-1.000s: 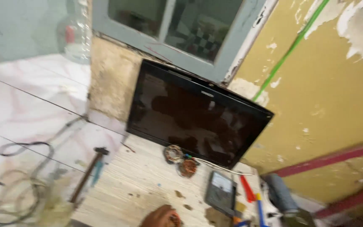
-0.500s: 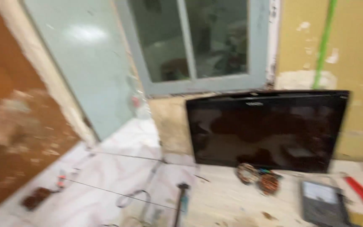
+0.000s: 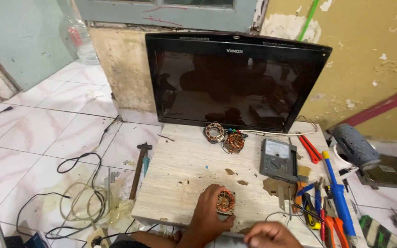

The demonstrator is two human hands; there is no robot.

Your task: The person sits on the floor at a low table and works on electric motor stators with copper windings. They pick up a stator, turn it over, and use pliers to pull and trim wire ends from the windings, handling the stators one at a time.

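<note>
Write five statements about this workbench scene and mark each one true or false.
1. The left hand grips a small copper-wound coil on the low wooden board. True.
2. The flat screen leaning on the wall shows a bright picture. False: it is dark and only reflects the room.
3. An analog meter lies on the board, right of the coil in hand. True.
4. The hammer lies on top of the meter. False: it lies off the board's left edge, on the floor tiles.
5. The right hand holds the blue-handled tool. False: that tool lies apart, at the board's right edge; whether the hand holds anything cannot be told.
</note>
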